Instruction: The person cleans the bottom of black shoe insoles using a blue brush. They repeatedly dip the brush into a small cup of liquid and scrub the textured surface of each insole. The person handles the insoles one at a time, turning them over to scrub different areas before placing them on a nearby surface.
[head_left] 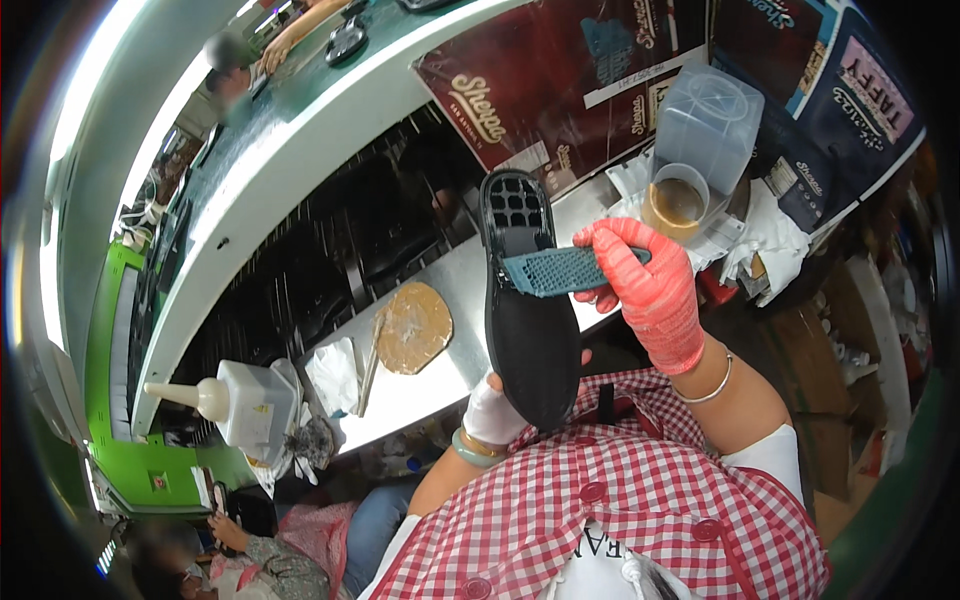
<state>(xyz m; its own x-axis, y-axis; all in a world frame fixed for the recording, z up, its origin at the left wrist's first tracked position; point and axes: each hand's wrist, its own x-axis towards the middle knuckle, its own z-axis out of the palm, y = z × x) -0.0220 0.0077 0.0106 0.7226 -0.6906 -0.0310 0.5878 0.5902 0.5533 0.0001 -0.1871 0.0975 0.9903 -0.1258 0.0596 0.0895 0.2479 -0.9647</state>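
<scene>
A long black shoe sole [532, 350] stands nearly upright in front of me, its heel end with a grid of square hollows at the top. My left hand [492, 415], in a white glove, grips its lower part from behind, so most of the fingers are hidden. In a pink-red glove, my right hand [655, 290] is closed round one end of a flat teal brush [555, 272] with a dotted pattern. The brush's other end lies across the sole just below the heel grid and touches its left edge, which looks glossy there.
On the narrow white bench [440, 385] lie a round brown disc [415, 328], a stick and white paper. A white nozzle bottle [255, 400] stands left. Right are a cup of brown liquid [675, 205] and a clear plastic container [708, 120]. A co-worker [270, 550] sits lower left.
</scene>
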